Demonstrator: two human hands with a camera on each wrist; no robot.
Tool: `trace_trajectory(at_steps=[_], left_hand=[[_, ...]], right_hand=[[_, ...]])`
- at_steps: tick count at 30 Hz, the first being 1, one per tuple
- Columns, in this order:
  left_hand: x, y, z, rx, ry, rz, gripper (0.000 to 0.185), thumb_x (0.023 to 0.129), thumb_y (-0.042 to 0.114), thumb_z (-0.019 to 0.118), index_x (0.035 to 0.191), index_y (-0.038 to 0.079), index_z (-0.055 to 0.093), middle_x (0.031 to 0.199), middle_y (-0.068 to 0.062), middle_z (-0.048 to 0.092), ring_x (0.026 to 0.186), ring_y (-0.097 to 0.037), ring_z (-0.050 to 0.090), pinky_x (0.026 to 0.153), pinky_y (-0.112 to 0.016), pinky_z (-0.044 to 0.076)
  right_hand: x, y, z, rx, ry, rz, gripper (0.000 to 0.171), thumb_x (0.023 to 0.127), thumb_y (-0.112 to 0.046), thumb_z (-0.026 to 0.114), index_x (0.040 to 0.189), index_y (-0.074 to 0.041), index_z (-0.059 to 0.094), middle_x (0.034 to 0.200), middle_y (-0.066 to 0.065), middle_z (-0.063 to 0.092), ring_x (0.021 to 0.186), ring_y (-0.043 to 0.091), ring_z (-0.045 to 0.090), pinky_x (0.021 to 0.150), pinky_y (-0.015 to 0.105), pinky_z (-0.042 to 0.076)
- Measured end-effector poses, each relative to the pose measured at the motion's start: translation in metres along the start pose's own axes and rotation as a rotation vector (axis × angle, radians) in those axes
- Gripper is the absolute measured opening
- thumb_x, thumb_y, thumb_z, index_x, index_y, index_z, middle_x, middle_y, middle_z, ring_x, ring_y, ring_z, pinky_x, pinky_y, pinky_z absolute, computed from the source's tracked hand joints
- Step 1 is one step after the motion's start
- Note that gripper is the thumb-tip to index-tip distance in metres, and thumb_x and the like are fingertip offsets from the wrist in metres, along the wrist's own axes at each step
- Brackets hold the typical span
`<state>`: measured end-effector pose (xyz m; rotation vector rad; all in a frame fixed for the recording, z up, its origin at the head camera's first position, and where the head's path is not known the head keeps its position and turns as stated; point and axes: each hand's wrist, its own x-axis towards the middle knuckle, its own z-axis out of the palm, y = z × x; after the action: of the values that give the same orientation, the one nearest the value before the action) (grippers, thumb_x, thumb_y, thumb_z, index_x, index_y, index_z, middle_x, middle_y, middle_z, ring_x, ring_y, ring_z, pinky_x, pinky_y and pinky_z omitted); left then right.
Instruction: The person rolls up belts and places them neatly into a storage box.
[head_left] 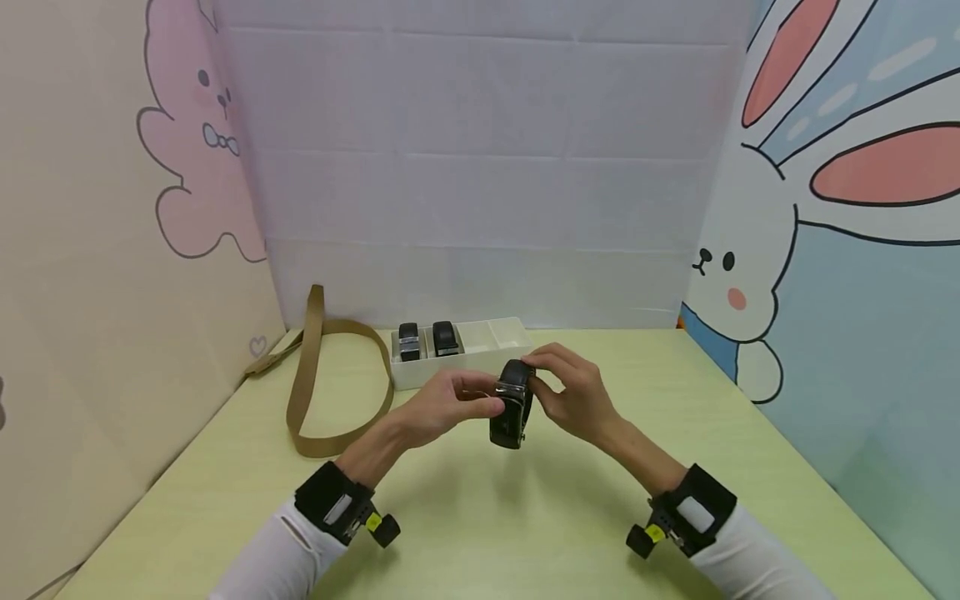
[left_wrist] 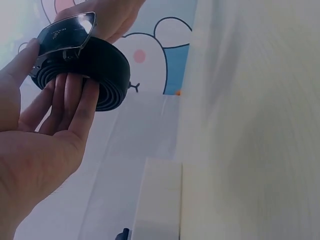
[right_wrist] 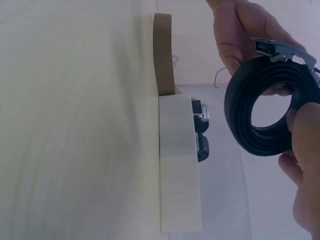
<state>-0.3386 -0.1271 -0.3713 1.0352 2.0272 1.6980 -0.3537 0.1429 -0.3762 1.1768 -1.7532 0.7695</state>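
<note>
A black belt, rolled into a coil with its metal buckle on the outside, is held above the table between both hands. My left hand grips the buckle side; in the left wrist view its thumb lies at the buckle and its fingers reach inside the coil. On the other side, my right hand pinches the coil's edge, and the right wrist view shows its thumb at the inner rim of the coiled belt.
Behind the hands stands a white divided box; two of its compartments hold rolled black belts. A tan belt lies loosely looped at the left. Printed walls border the table at the back and sides.
</note>
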Motion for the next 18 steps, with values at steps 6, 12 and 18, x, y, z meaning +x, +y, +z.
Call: trace_trajectory(at_steps=[6,12,18], left_hand=[[0.004,-0.004,-0.006,0.106,0.116,-0.024,0.039,0.11,0.022,0.076,0.147,0.007,0.074,0.138,-0.014,0.079,0.118,-0.02,0.078,0.117,-0.05,0.058],[0.013,-0.007,-0.013,0.195,0.274,-0.019,0.035,0.109,0.023,0.079,0.141,0.01,0.079,0.135,-0.013,0.081,0.113,-0.021,0.08,0.11,-0.043,0.061],[0.029,-0.01,-0.023,0.225,0.324,-0.015,0.036,0.109,0.022,0.078,0.142,0.008,0.077,0.135,-0.015,0.08,0.108,-0.018,0.079,0.106,-0.042,0.063]], right_hand=[[0.008,-0.007,-0.01,0.11,-0.134,0.411,0.025,0.1,0.001,0.081,0.125,0.003,0.077,0.119,0.019,0.081,0.11,0.034,0.082,0.098,0.045,0.068],[0.019,-0.007,-0.017,0.466,-0.327,0.84,0.041,0.111,-0.021,0.073,0.146,0.002,0.069,0.139,0.022,0.078,0.128,0.037,0.079,0.112,0.05,0.063],[0.03,0.008,-0.008,0.535,-0.392,0.887,0.047,0.108,-0.017,0.079,0.149,0.001,0.067,0.14,0.023,0.078,0.132,0.036,0.078,0.111,0.043,0.064]])
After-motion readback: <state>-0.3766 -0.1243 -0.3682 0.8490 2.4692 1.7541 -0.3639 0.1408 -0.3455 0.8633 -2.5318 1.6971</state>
